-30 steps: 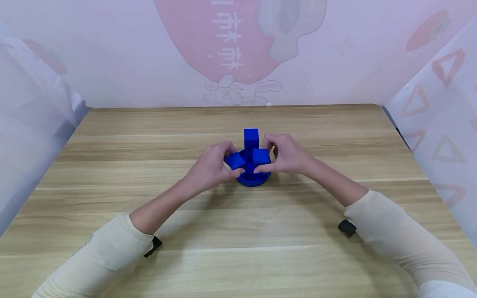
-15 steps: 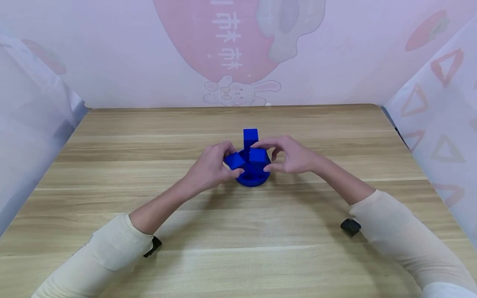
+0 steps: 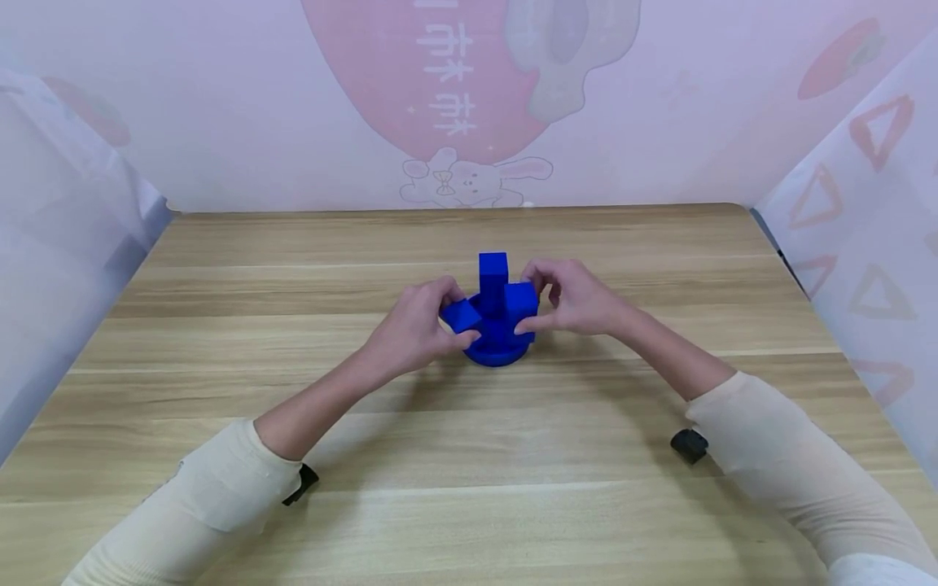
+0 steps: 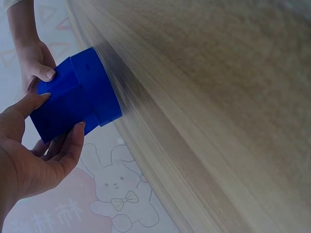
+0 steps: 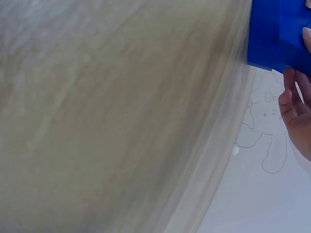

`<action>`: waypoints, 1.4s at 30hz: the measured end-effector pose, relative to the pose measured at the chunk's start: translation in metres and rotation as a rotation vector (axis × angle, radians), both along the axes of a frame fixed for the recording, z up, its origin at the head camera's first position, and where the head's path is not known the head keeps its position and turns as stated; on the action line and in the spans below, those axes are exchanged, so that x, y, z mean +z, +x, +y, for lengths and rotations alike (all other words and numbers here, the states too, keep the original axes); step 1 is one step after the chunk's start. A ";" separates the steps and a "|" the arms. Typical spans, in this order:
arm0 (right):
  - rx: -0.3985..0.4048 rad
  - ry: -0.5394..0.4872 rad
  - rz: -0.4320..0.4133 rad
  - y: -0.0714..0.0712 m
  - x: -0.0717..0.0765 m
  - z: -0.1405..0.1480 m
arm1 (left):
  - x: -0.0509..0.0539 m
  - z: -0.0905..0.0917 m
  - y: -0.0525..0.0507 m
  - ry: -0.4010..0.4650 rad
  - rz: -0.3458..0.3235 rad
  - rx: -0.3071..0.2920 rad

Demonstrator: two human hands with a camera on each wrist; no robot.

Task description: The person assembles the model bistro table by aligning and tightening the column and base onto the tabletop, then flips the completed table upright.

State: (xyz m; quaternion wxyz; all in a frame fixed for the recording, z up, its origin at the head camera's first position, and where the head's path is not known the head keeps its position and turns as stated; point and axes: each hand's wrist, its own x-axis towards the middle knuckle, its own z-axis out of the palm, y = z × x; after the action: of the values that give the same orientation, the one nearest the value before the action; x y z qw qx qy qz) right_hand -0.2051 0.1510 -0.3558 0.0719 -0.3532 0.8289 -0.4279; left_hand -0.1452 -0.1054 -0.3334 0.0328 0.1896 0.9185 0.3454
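Note:
A blue round base [image 3: 497, 356] stands mid-table, with three square-topped blue blocks rising from it. My left hand [image 3: 410, 330] grips the left block [image 3: 460, 315], which leans outward, between thumb and fingers. On the other side my right hand [image 3: 575, 299] pinches the right block [image 3: 521, 299], thumb at its front and fingers behind. The back block [image 3: 493, 268] stands upright and tallest, untouched. The left wrist view shows the left hand [image 4: 36, 150] around a flat-sided blue block [image 4: 59, 109] above the base's rim [image 4: 97, 90]. Only part of the right hand [image 5: 301, 116] shows in the right wrist view.
The wood-grain table [image 3: 469, 472] runs back to a pale printed backdrop [image 3: 256, 122]. Cloth side walls flank it. A small black device [image 3: 690, 446] hangs below the right sleeve, another black device [image 3: 301, 486] below the left.
My right hand loosened on the right block half a second ago and now pinches it again. That block has shifted outward to the right and slightly up. The left hand has stayed put.

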 end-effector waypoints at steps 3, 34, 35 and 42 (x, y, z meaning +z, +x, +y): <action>-0.022 0.044 0.011 0.000 -0.001 -0.001 | 0.000 0.000 0.000 0.003 0.008 -0.002; 0.116 0.016 -0.020 0.003 0.006 0.018 | -0.001 0.000 0.000 0.005 -0.002 0.004; 0.138 0.015 -0.025 0.003 0.007 0.020 | -0.001 0.000 0.000 0.002 -0.001 0.005; 0.224 0.011 -0.024 0.003 0.009 0.029 | -0.002 -0.001 -0.002 0.000 0.000 0.001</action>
State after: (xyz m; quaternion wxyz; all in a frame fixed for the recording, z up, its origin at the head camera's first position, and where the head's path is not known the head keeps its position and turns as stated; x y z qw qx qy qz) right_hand -0.2022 0.1795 -0.3464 0.1313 -0.4380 0.7857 -0.4166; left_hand -0.1469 -0.1065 -0.3350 0.0329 0.1893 0.9185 0.3456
